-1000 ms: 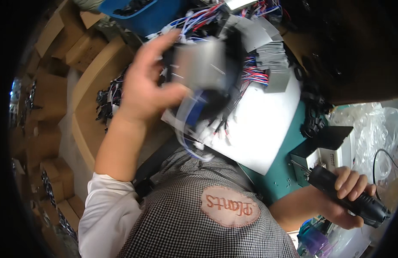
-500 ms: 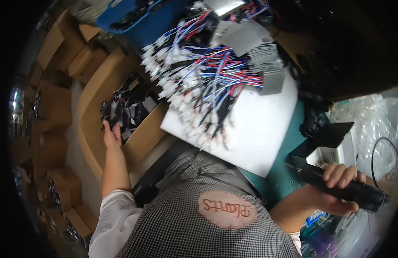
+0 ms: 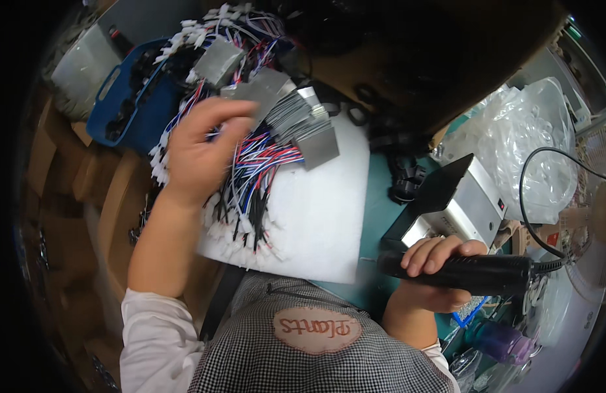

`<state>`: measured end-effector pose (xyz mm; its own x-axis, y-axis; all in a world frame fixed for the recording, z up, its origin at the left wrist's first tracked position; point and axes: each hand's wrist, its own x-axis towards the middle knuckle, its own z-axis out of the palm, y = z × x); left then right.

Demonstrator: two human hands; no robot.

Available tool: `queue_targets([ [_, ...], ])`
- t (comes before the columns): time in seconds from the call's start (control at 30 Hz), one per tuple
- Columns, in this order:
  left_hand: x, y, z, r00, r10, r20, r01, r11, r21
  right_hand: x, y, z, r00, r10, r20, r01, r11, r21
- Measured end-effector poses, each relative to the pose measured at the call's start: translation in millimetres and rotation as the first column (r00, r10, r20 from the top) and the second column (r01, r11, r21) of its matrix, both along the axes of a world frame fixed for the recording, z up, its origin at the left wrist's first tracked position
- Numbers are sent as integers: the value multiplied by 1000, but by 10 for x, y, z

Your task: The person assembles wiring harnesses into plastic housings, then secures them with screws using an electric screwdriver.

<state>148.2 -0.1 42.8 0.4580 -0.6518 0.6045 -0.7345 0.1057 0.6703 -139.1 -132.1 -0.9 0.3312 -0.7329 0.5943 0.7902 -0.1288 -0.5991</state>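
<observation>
My right hand [image 3: 434, 257] is wrapped around a black corded electric screwdriver [image 3: 490, 274], held level with its thin bit pointing left. My left hand [image 3: 201, 150], slightly blurred, is over a pile of wire leads [image 3: 267, 156] with white connectors and red, blue, white and black strands. Its index finger and thumb stretch out to the right with a gap between them, and I see nothing in it; the other fingers are curled and partly hidden. Just beyond the fingertips lie flat grey metal plates [image 3: 318, 145], fanned in a row on a white foam sheet [image 3: 322, 216].
A blue bin [image 3: 96, 118] of black parts stands at the far left, with cardboard boxes [image 3: 110, 209] below it. On the right are a silver box with a black flap [image 3: 473, 196], clear plastic bags [image 3: 512, 144], a looping black cord [image 3: 524, 190] and a purple container [image 3: 503, 342].
My left hand has left the cardboard box of black parts and come up over the wire leads. The view has turned to the right. The screwdriver stays in my right hand.
</observation>
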Motion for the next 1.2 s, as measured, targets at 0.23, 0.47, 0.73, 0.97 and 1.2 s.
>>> queue_targets([
  [0.23,-327,-1858,-89,904,-252,345,144,940,310,-120,-73,1,1000,9,12,-10,998,59],
  [0.47,-129,-2818,-436,852,-181,491,-181,780,600,-112,-141,-3,996,-92,-16,92,996,16],
  [0.73,-19,-2727,-46,825,-316,468,-55,780,623,-142,-104,44,998,-61,23,59,994,92],
  [0.97,-63,-2715,-512,811,-214,545,-181,794,580,-157,-48,39,1000,-1,-7,2,996,85],
  [1.2,36,-2613,13,788,-287,545,-60,844,532,-168,-82,21,1000,-14,-1,15,996,88],
])
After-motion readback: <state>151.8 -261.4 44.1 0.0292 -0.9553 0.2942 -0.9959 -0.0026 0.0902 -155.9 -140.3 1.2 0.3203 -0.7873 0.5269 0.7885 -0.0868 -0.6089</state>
